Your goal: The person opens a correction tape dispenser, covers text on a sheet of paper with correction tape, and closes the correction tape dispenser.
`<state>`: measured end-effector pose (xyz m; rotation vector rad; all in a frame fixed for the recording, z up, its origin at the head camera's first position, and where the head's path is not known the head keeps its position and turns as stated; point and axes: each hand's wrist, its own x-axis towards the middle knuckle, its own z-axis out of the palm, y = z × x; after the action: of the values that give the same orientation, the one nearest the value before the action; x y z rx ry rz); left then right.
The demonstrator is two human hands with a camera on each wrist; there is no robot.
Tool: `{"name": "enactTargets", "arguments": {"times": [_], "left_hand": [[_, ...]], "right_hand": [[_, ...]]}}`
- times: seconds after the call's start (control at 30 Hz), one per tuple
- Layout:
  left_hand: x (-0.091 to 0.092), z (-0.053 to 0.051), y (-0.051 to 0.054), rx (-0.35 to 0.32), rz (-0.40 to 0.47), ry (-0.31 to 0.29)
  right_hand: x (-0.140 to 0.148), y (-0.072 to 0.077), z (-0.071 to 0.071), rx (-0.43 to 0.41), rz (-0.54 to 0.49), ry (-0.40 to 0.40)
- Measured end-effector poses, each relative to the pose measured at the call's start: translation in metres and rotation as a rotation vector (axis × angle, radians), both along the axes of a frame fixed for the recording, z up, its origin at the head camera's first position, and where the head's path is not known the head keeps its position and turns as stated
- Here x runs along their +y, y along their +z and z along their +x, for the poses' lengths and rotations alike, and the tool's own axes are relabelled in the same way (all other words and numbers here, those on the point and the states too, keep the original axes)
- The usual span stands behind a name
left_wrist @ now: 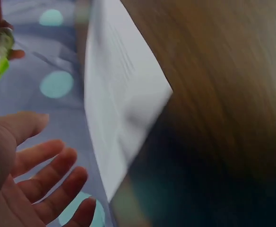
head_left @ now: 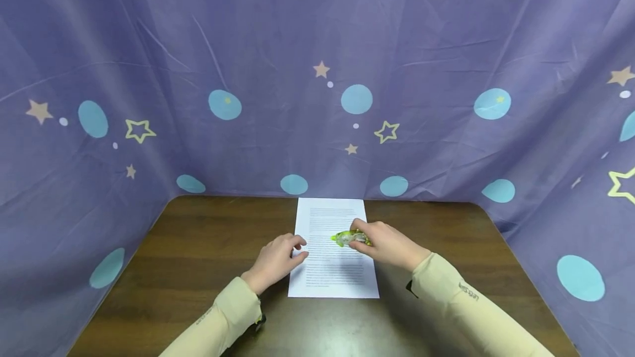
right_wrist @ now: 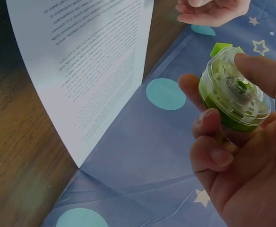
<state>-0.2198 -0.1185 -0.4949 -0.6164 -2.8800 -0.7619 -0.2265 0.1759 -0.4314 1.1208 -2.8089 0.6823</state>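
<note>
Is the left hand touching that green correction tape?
Apart: the head view shows printed paper between the left hand and the correction tape.

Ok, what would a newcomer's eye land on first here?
Probably the white printed sheet, bright against the brown table. Next, the green-and-clear plastic tool the right hand holds over it, and the left hand at its left edge. Behind hangs a purple curtain patterned with stars.
</note>
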Motion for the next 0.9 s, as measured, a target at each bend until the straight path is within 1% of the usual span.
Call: {"name": "enactTargets", "arguments": {"times": [0.1, 0.2, 0.3, 0.5, 0.57, 0.67, 0.77, 0.9], "left_hand": [[-0.006, -0.008, -0.004, -0.013, -0.080, -0.002], [-0.012, -0.016, -0.007, -0.036, -0.130, -0.013], [-0.016, -0.022, -0.010, -0.060, -0.162, -0.018], [-0.018, -0.037, -0.008, -0.077, -0.203, -0.013], [-0.017, -0.042, -0.008, -0.075, -0.218, -0.010], [-0.017, -0.049, -0.009, -0.081, -0.241, -0.012], [-0.016, -0.054, -0.011, -0.083, -0.245, -0.016], [-0.016, -0.058, -0.012, -0.104, -0.229, -0.033]], "right_hand": [[0.001, 0.000, -0.002, -0.005, 0.007, -0.009], [0.001, -0.002, -0.005, -0.007, 0.009, -0.012], [0.001, -0.005, -0.008, -0.008, 0.014, -0.022], [0.001, -0.009, -0.020, 0.004, 0.034, -0.033], [0.000, -0.010, -0.026, 0.003, 0.038, -0.023], [-0.003, -0.012, -0.036, -0.018, 0.046, -0.006], [-0.007, -0.015, -0.048, -0.059, 0.052, 0.011], [-0.012, -0.020, -0.067, -0.124, 0.074, 0.014]]}}
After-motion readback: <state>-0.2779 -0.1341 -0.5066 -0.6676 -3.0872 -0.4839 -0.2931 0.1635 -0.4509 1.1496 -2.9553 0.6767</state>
